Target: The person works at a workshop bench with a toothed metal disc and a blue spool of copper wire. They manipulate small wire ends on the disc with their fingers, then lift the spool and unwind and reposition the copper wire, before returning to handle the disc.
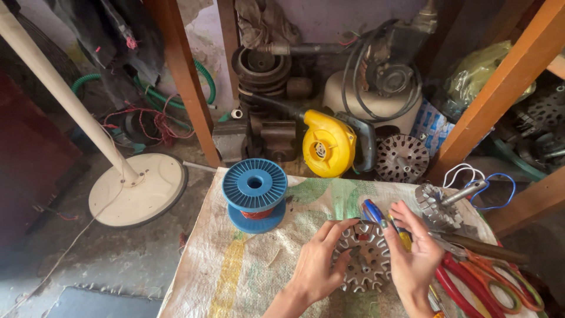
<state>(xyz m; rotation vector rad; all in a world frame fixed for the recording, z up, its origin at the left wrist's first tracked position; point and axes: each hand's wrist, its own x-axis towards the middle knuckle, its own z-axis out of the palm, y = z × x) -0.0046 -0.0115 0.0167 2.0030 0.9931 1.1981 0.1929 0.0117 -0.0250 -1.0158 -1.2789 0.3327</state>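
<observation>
A round toothed metal stator core (pixel 366 257) is held between both hands over a woven sack (pixel 247 277) spread on the table. My left hand (pixel 318 265) grips its left edge with fingers curled over the top. My right hand (pixel 414 256) clasps the right edge, fingers pointing up and left. A blue-handled screwdriver (pixel 372 210) lies just beyond the core. A blue plastic spool (pixel 255 194) wound with copper wire stands on the sack to the left.
Red-and-orange scissors (pixel 494 277) and a second stator on a shaft (pixel 438 206) lie at the right. A yellow blower (pixel 329 143), old motors (pixel 402 158) and pulleys crowd the back. A white fan base (pixel 138 188) stands on the floor at left, between wooden posts (pixel 188 82).
</observation>
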